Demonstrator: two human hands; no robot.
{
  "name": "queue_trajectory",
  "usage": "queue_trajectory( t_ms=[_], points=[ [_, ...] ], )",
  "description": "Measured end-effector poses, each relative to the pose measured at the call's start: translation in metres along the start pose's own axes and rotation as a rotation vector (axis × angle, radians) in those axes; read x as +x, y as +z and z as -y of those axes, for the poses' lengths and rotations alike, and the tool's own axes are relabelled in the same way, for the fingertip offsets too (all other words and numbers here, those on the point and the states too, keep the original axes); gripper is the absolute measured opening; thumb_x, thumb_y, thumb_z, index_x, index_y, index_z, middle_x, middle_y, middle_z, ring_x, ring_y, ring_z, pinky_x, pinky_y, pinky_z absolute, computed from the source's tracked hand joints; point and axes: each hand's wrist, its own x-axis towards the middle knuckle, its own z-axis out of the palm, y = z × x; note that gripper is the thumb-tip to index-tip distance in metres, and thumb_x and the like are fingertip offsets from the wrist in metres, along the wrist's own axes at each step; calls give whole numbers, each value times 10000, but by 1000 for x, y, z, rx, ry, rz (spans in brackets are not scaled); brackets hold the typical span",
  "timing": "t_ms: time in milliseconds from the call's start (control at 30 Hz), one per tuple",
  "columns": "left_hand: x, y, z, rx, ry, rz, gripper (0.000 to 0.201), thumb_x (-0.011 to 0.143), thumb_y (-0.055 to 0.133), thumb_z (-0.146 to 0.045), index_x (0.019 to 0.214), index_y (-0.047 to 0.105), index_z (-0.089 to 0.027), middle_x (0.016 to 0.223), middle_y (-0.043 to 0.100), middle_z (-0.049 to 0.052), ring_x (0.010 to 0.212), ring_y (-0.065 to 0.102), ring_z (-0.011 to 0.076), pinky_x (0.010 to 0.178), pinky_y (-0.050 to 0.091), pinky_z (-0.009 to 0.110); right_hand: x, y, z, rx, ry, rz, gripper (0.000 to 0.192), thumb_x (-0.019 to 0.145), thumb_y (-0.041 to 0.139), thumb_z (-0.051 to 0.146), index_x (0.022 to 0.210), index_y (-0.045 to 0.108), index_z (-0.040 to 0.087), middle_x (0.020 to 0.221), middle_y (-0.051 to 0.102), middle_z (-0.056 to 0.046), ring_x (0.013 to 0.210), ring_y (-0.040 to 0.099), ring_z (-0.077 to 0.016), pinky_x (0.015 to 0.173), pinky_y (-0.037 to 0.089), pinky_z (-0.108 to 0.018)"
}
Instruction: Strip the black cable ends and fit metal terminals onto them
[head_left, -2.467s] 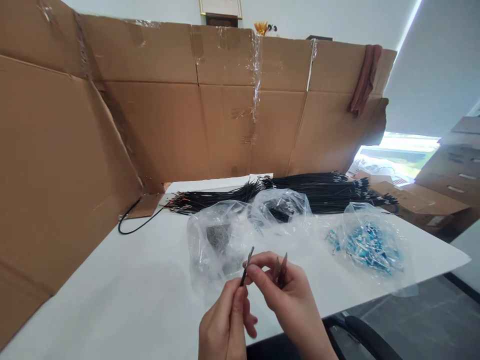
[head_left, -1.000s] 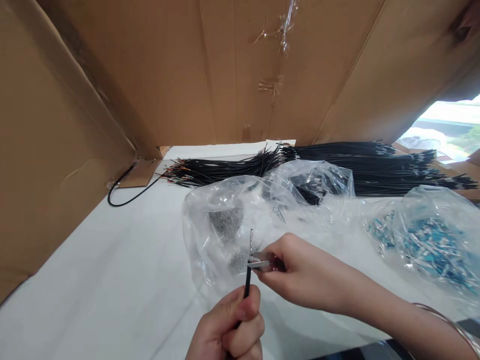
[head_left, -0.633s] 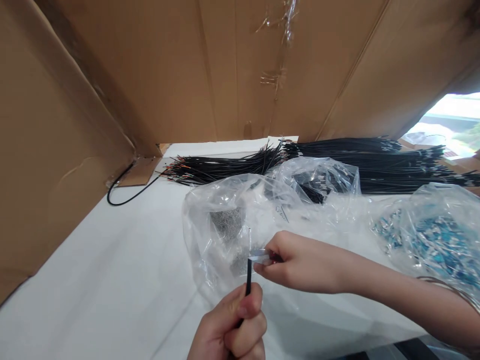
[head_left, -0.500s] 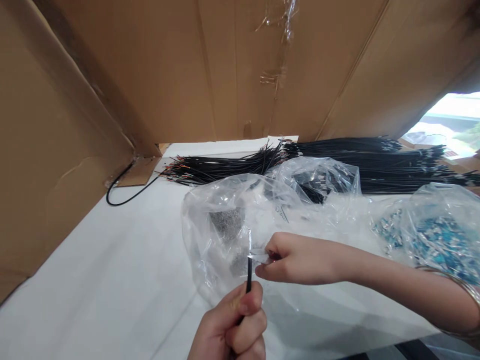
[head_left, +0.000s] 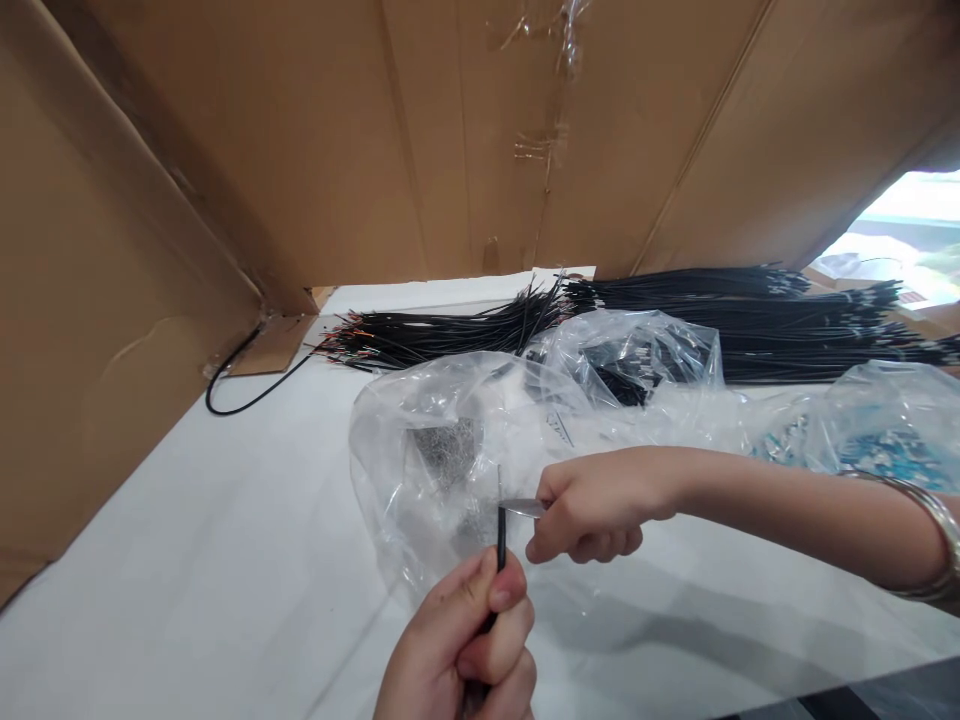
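Head camera looked down over my white table (head_left: 187, 600), and at the far left a cardboard screen (head_left: 112, 300) stood along the edge and ran round behind. A single black cable (head_left: 240, 385) looped out from under a flap of it. Further right, black wires (head_left: 442, 335) lay fanned on the table with their bared ends pointing left, and a longer heap of them stretched off to the right.

Nearer me sat a clear plastic bag (head_left: 405, 470) with a grey clump of small metal parts inside. Just in front of it my left hand (head_left: 465, 650) was closed round a black wire (head_left: 501, 530), thumb and fingers pinching it so that it stood nearly upright, its thin bared tip pointing up. My right hand (head_left: 592, 500) came in from the right, fingers curled and pressed together on a small metal tool (head_left: 521, 507), whose bright tip met the wire at the point where the black sheath ended. Whether it gripped the wire or only touched it, I could not tell.

Behind that hand lay a second clear bag (head_left: 637, 355) holding dark pieces, and at the far right a third bag (head_left: 885, 430) with blue parts. A metal bangle (head_left: 934, 540) sat on my right wrist.
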Motion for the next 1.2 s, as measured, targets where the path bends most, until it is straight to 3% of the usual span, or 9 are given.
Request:
queue_trajectory(
  t_ms=[133,333,500,733,900,1033,1200],
  points=[
    [7,1,-2,1,-3,0,263,764,763,-320,653,588,-157,440,271,-124,289,113,-27,289,188,80,3,-6,-3,67,10,88,427,818,503,184,493,229,222,411,198,128,391,96,-33,389,46,-229],
    [13,3,-5,-23,-31,-46,328,697,806,-284,585,525,-158,431,277,-123,283,100,-26,263,175,80,8,-5,-5,144,47,100,460,837,501,181,478,217,225,404,185,121,380,86,-37,391,28,-237],
    [13,2,-5,-39,4,-73,364,815,696,-271,557,467,-154,457,302,-107,301,110,-23,276,195,77,10,-2,-8,201,14,99,438,843,478,191,500,208,227,420,162,122,396,58,-45,394,16,-243],
    [8,7,-5,42,33,-139,235,841,684,-312,706,582,-149,503,356,-103,315,111,-24,277,165,76,9,-5,-8,69,-58,-170,393,785,502,164,496,240,210,423,198,113,392,125,-46,381,80,-231],
    [8,8,-2,78,89,-161,179,849,685,-315,839,602,-157,552,406,-102,318,118,-28,287,177,73,4,-3,-5,-176,-120,-292,296,777,531,224,538,358,200,452,300,92,407,241,-56,384,171,-226],
    [13,7,0,86,82,-143,251,792,751,-336,766,571,-163,553,434,-100,304,144,-32,276,171,76,-2,0,0,-349,-140,-402,281,776,538,246,546,386,190,498,312,79,437,261,-57,406,201,-229],
    [15,7,-1,91,62,-143,400,662,851,-376,678,507,-173,525,458,-106,295,149,-36,264,151,76,-2,3,2,-423,-131,-446,303,782,523,253,529,366,193,481,312,72,426,270,-65,399,218,-235]
  ],
)
